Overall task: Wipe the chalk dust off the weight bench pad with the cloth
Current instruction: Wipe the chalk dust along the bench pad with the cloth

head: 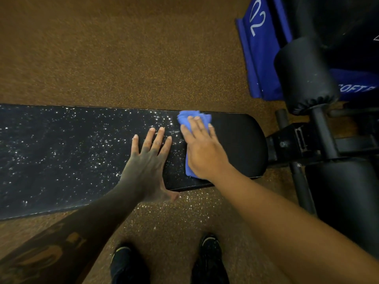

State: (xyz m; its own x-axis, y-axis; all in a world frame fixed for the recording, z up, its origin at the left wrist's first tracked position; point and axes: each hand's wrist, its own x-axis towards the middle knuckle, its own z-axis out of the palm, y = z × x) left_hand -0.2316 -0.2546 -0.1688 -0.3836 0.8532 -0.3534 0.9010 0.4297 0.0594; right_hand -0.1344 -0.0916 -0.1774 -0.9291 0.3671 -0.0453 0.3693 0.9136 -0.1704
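A long black bench pad (242, 144) runs across the view from the left edge to a rounded right end. White chalk dust (71, 152) speckles its left and middle parts; the right end looks clean. A folded blue cloth (189, 117) lies on the pad, pressed flat under my right hand (202, 148). My left hand (150, 160) rests flat on the dusty pad just left of the cloth, fingers spread, holding nothing.
Black roller pads (305, 78) and the bench's metal frame (297, 144) stand at the right. A blue padded box (260, 48) sits behind them. Brown speckled floor (123, 48) surrounds the bench, with spilled chalk near my two black shoes (209, 255).
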